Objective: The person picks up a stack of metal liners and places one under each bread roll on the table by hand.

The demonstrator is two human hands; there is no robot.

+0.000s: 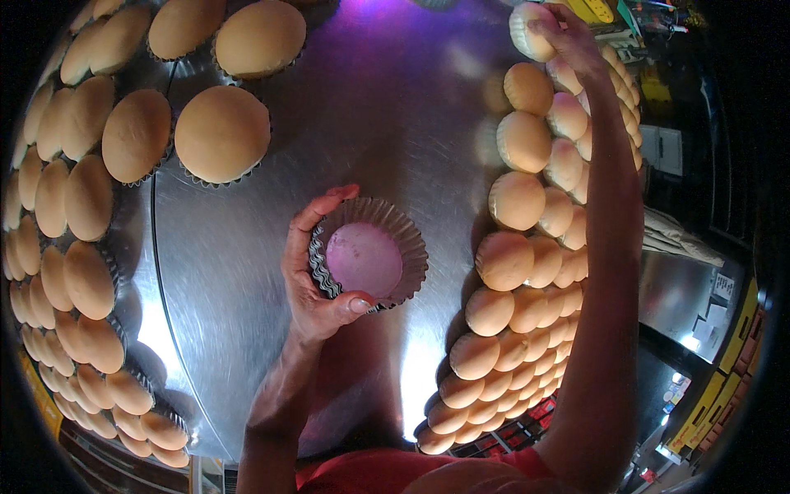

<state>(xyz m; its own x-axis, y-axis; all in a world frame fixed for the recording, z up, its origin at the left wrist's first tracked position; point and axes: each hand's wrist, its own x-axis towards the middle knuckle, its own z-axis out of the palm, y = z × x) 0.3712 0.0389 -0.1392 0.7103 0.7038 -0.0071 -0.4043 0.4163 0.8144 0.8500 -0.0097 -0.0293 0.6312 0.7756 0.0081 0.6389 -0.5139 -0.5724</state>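
My left hand (309,276) grips a stack of fluted metal cups (407,251), held upright with the top one's round pinkish bottom showing, over the steel table (346,115). At the top right, my right hand (566,39) has its fingers on a pale, ridged-sided bun (527,33), at the far end of densely packed rows of golden buns (510,263). More buns (222,132) fill the left side, many with fluted rims showing beneath them; the larger ones are nearest the upper middle.
Beyond the right rows stand yellow crates (712,399), a steel surface (679,292) with papers on it, and folded grey-brown cloth (675,239). A dark seam runs down the table's left part. Dark racks show below the right rows, near my body.
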